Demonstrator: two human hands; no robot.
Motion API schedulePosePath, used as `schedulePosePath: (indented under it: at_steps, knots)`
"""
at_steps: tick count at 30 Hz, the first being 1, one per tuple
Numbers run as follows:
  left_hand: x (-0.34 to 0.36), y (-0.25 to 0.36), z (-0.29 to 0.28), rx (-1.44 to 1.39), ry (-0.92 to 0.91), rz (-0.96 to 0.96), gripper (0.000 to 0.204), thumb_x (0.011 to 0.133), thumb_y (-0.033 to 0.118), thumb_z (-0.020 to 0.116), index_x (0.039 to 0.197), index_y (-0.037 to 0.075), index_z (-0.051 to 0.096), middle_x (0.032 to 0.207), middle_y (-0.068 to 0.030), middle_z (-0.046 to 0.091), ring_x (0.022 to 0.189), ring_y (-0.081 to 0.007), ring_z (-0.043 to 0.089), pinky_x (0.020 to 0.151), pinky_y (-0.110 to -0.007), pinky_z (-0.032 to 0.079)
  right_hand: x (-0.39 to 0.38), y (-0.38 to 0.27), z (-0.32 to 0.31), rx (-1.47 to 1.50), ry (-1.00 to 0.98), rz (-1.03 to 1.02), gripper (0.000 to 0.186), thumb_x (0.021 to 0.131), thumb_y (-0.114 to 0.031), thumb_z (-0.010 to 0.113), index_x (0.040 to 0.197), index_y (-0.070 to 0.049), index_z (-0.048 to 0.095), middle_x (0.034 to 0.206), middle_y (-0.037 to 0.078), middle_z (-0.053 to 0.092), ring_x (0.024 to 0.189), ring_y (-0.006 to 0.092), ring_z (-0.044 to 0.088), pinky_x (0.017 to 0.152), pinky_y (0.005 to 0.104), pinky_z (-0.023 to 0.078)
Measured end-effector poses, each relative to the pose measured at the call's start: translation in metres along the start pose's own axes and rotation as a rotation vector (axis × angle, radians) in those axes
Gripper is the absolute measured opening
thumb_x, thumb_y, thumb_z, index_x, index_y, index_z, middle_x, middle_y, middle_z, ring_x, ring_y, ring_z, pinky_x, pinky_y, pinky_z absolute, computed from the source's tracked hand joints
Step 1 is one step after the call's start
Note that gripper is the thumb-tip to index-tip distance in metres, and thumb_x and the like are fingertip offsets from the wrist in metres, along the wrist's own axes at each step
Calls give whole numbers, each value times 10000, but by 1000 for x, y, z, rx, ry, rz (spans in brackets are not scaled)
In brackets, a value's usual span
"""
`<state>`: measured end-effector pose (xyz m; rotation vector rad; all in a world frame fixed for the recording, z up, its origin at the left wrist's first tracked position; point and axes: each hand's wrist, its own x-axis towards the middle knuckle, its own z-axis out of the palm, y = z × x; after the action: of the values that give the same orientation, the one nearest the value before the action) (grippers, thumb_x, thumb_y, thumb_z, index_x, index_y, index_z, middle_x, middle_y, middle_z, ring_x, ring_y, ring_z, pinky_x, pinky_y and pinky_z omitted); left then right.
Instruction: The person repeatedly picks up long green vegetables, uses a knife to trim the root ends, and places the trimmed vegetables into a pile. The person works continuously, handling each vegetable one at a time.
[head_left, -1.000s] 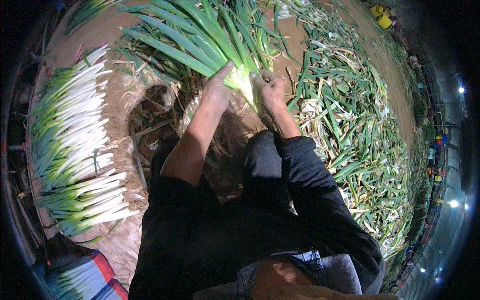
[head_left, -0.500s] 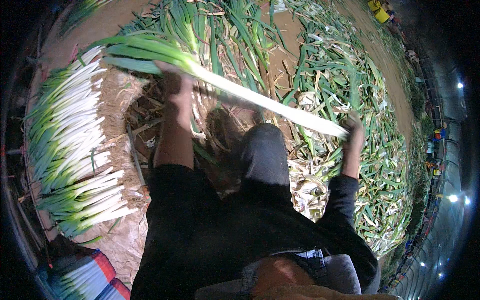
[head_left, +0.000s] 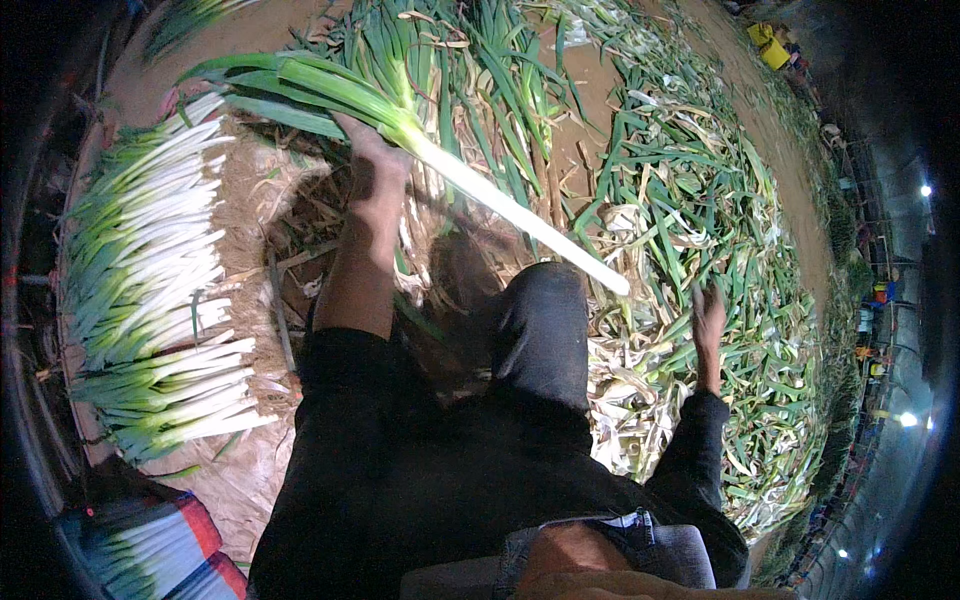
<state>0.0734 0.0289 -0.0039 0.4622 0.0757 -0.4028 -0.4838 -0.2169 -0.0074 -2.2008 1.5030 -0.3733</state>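
A long green onion [head_left: 515, 215] slants across in front of me, with green leaves at upper left and a clean white shank pointing down to the right. My left hand [head_left: 372, 148] is closed round it from below, where the leaves meet the shank. Its white end hangs free above the litter, just past my knee. My right hand [head_left: 708, 318] is apart from it, over the stripped leaves at the right, its fingers stretched out and holding nothing that I can see. Uncleaned green onions [head_left: 395, 60] lie in a heap beyond my left hand.
A long row of cleaned green onions [head_left: 165, 260] lies at the left, white ends toward me. Packed bundles with red edging [head_left: 150, 550] sit at lower left. Stripped leaves [head_left: 740, 290] cover the ground at right. A yellow container [head_left: 768, 47] stands far right.
My right hand has let go of the onion's white end and moved down, away from it. My left hand still holds the onion, whose white end now points more steeply downward.
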Motion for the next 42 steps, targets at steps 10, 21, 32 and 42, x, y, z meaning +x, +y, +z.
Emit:
schedulePosePath:
  at_steps: [10, 21, 32, 42]
  knots:
    - [-12, -11, 2, 9, -113, -305, 406, 952, 503, 447, 884, 111, 530, 755, -25, 533, 712, -179, 546, 690, -330, 496, -3, -413, 163, 363, -485, -762, 788, 789, -459, 721, 1335, 38, 445, 1210, 242, 572, 1116, 298, 560, 958, 388, 442]
    - [-21, 6, 10, 104, -246, -179, 476, 895, 260, 653, 1251, -19, 506, 1165, -125, 586, 1065, -253, 567, 964, -365, 447, 5, -432, 192, 665, -332, -581, 344, 935, -296, 577, 1048, 19, 655, 728, 92, 627, 695, 107, 533, 665, 283, 459]
    - [16, 23, -5, -151, -54, 62, 420, 877, 179, 654, 1241, 32, 504, 1148, -109, 571, 1071, -272, 540, 979, -448, 419, 7, -396, 166, 1462, -495, 23, 264, 954, -207, 541, 985, 53, 572, 831, 154, 648, 702, 198, 650, 646, 298, 570]
    - [61, 85, -89, 744, -365, 437, 384, 910, 168, 588, 1256, 31, 494, 1158, -118, 602, 1042, -273, 578, 972, -377, 438, 18, 127, -84, -765, 72, 2, 405, 873, -371, 603, 1104, -39, 620, 887, 157, 663, 743, 281, 620, 666, 358, 496]
